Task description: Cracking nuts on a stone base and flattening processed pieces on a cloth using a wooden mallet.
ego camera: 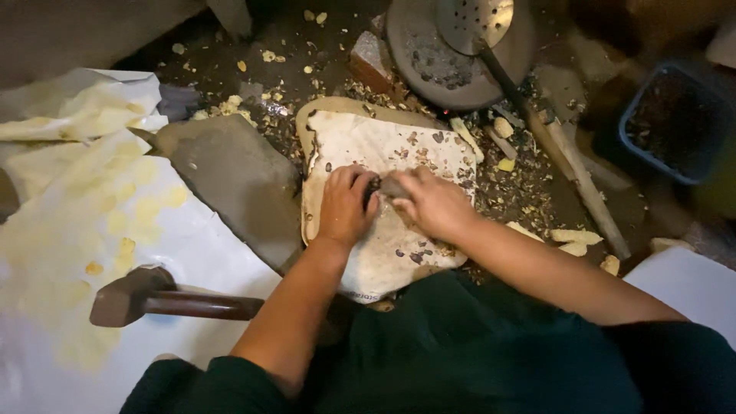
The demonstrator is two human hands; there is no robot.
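My left hand point(343, 205) rests on a worn pale sheet point(360, 146) spread over a flat board, its fingers curled on a small dark lump point(373, 186). Beside it, my right hand point(431, 201) grips a small grey stone-like piece point(392, 186) that touches the dark lump. The two hands meet at the middle of the sheet. Dark crumbs and shell bits lie scattered over the sheet around them.
A hammer point(153, 297) lies on a white, yellow-stained sheet point(92, 222) at the left. A flat grey stone slab point(230, 180) sits between. Behind are a round metal plate point(448, 65) with a perforated ladle point(474, 21), a wooden stick point(579, 180), a blue tub point(675, 119) and scattered husks.
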